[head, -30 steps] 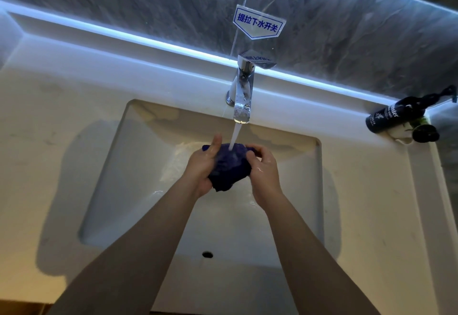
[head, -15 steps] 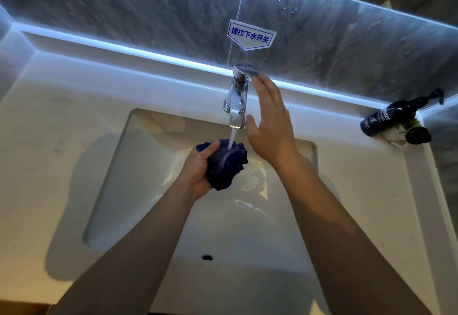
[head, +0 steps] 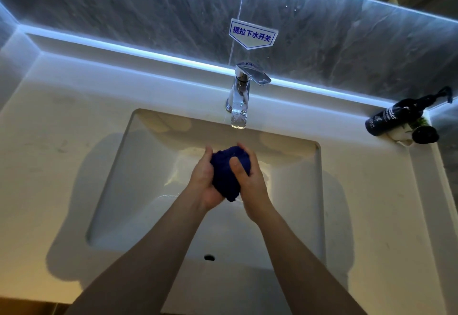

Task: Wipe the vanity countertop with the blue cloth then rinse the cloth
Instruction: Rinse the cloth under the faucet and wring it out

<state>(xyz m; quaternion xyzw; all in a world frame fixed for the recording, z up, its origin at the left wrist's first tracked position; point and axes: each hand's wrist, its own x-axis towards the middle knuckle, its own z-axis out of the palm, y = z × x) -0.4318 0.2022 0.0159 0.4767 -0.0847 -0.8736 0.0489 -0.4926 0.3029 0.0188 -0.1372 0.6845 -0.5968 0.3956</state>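
Frame centre: left hand (head: pixel 204 180) and right hand (head: pixel 250 178) clench balled blue cloth (head: pixel 226 173) over sink (head: pixel 111 190), below faucet (head: pixel 239 106); runoff drains into basin.

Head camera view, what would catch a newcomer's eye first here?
A bunched blue cloth stands out, squeezed between the left hand and right hand over the white sink basin. Above it, the chrome faucet shows no running water, and a black pump bottle sits in the far right corner.
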